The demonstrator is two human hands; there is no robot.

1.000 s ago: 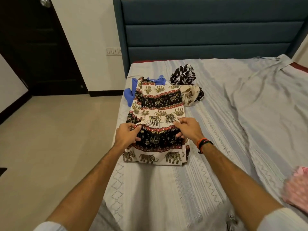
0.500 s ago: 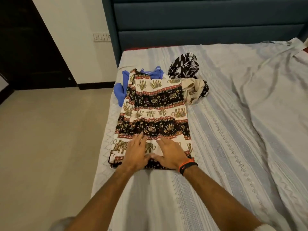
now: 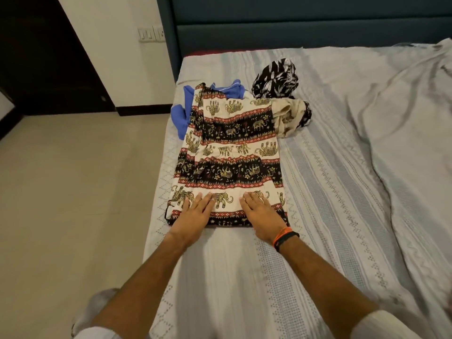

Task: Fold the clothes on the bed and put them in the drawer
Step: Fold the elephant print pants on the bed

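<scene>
Pressing palm-down with fingers extended and close together, the left hand [image 3: 193, 212] and right hand [image 3: 260, 212] lie flat, side by side, on the near edge of the elephant-print garment [image 3: 230, 157], forearms reaching straight out. That garment lies flat along the bed's [image 3: 330, 216] left edge, its long axis running from the hands towards the headboard [image 3: 293, 23]. At the garment's far end a blue garment [image 3: 182, 113] pokes out from under it, a beige cloth [image 3: 287, 116] touches its far right corner, and a black-and-white patterned garment [image 3: 276, 78] sits just beyond.

garments: 4 [image 3: 230, 157] | hands: 2 [image 3: 195, 214] | bed: 1 [image 3: 330, 192]
</scene>
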